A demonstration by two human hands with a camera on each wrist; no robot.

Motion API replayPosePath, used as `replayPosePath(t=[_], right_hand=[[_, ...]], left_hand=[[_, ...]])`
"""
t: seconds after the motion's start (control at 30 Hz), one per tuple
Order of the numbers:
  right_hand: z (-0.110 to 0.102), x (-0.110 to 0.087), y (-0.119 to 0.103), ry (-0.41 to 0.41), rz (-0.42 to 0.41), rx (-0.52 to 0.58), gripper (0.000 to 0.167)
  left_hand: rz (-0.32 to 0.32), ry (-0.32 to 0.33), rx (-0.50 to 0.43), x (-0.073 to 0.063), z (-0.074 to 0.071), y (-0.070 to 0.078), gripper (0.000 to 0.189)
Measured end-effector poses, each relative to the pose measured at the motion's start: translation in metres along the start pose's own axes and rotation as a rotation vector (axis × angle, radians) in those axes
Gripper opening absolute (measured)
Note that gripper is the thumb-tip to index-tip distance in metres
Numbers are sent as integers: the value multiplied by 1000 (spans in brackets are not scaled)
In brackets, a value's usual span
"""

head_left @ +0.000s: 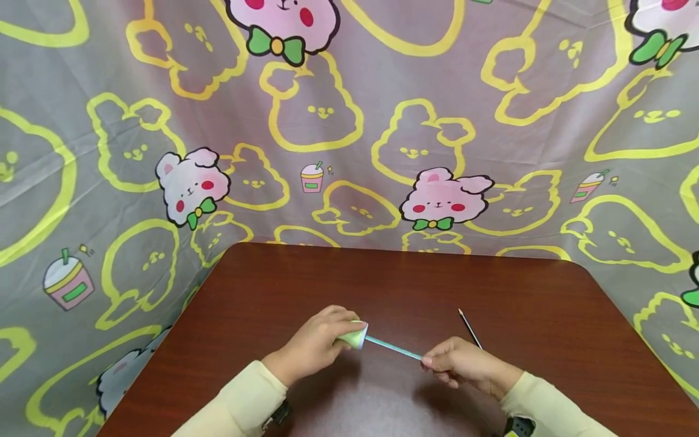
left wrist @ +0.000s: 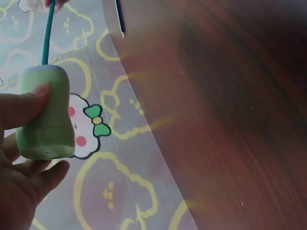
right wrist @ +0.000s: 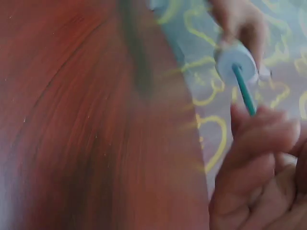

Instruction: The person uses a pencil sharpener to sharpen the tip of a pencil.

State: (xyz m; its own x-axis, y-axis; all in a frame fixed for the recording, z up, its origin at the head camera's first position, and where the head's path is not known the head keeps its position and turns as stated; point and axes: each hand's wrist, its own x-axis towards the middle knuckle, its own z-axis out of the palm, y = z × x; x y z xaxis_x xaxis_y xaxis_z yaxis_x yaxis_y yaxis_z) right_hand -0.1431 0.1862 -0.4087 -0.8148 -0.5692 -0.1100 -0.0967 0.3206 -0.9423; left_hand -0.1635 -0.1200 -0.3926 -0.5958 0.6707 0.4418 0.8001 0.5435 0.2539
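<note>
My left hand (head_left: 314,341) grips a light green, waisted pencil sharpener (left wrist: 47,112) with a pale end face. A thin teal pencil (head_left: 394,348) runs from that end towards my right hand (head_left: 464,363), which pinches it between thumb and fingers near its far end. In the right wrist view the teal pencil enters a hole in the sharpener's pale face (right wrist: 245,60); its inserted end is hidden inside. Both hands are held over the near part of the table, with the sharpener and pencil tilting slightly down to the right.
A dark pencil (head_left: 469,328) with a bare pointed tip lies on the brown wooden table (head_left: 382,285), just beyond my right hand. A cloth (head_left: 349,121) printed with cartoon rabbits hangs behind the table and along its sides.
</note>
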Motion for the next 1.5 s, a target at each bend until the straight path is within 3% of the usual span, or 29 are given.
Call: replayPosePath(t=[0.03,0.1,0.17,0.23,0.3,0.37,0.43,0.47,0.53,0.57,0.63,0.7,0.77,0.8,0.87,1.0,1.07,1.13,1.2,1.27,1.33,1.4,1.5], right_hand=[[-2,0,-1,-27,49,52,31],[-3,-1,-4,5,-8,-40,31],[-2,-1,-6,152,-201,-339,29],[0,0,-7,352,-442,-693,30],[3,3,-8,570,-676,-973,31],[5,6,-7,706,-876,-1128,35],[7,9,-7,751,-954,-1152,37],[8,10,-6,747,-946,-1129,36],[10,9,-5,663,-805,-992,29],[9,9,-5,564,-690,-863,28],[7,9,-5,322,-401,-485,28],[2,9,-5,167,-111,-128,27],[-1,10,-5,79,48,22,29],[-2,10,-4,70,57,7,29],[-1,9,-6,128,-28,-167,25],[3,9,-7,446,-464,-732,19],[5,11,-6,601,-706,-938,22],[5,14,-7,690,-891,-1055,32],[6,16,-7,744,-990,-1099,37],[8,16,-7,775,-1002,-1104,36],[9,15,-7,761,-942,-1069,38],[9,13,-8,678,-796,-974,29],[5,9,-12,429,-459,-677,17]], left_hand=[[8,3,5,0,0,0,44],[-14,-1,-13,0,-1,1,44],[-66,-1,-60,0,-3,0,44],[-139,-1,-133,1,-5,-1,44],[-210,-4,-215,1,-8,-2,45],[-262,-8,-278,0,-11,-2,45],[-284,-8,-308,0,-12,-2,45],[-281,-5,-301,0,-12,-3,45],[-244,6,-250,0,-12,-3,45],[-212,10,-209,1,-11,-4,44],[-136,22,-125,1,-8,-5,44],[-68,24,-50,0,-5,-6,44],[-30,17,-18,0,-4,-6,44],[-30,10,-17,0,-4,-6,44],[-53,-3,-31,1,-4,-7,44],[-173,-12,-135,2,-8,-10,44],[-240,-12,-210,2,-9,-11,44],[-298,-12,-278,2,-9,-10,44],[-337,-18,-328,2,-9,-9,44],[-332,-20,-332,2,-9,-8,45],[-286,-10,-282,3,-8,-6,45],[-202,14,-187,3,-7,-5,45],[-61,68,-21,3,-6,-4,45]])
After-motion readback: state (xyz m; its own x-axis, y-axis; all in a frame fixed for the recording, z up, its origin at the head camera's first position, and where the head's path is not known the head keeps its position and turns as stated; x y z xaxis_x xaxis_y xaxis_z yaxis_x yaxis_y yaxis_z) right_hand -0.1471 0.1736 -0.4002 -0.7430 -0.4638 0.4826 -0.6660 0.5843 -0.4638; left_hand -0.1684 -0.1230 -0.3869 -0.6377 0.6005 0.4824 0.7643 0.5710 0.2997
